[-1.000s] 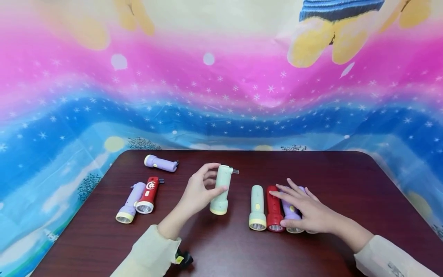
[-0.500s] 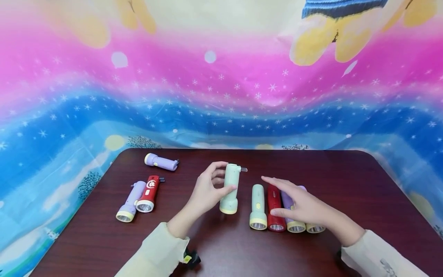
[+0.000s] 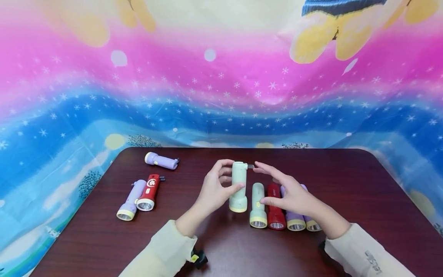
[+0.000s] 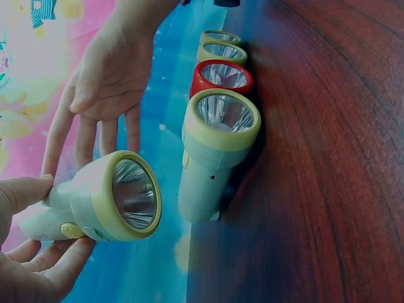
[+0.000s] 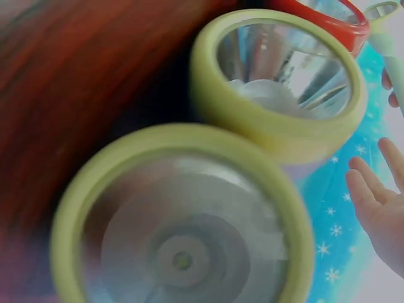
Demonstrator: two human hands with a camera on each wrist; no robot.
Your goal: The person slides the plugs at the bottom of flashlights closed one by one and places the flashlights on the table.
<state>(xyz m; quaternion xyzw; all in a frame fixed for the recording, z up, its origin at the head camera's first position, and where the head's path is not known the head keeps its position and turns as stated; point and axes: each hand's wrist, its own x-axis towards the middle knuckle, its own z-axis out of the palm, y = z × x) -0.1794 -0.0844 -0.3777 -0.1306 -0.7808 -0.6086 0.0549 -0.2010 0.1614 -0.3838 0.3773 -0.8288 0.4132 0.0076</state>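
My left hand grips a mint-green flashlight upright, lens end down, with its plug prongs folded out to the right. The left wrist view shows its yellow-rimmed lens and my thumb and fingers around the body. My right hand is spread above a row of flashlights, holding nothing; its fingertips are right by the prongs. In that row lie a mint-green flashlight, a red flashlight and two purple ones, partly covered by my right hand. In the right wrist view, two yellow-rimmed lenses fill the foreground.
At the left of the dark wooden table a purple flashlight and a red flashlight lie side by side. Behind them lies another purple flashlight. A colourful printed cloth hangs beyond the table.
My left hand has carried the mint-green flashlight to the right, towards the row. My right hand has moved left across the row, its fingertips now beside the prongs.
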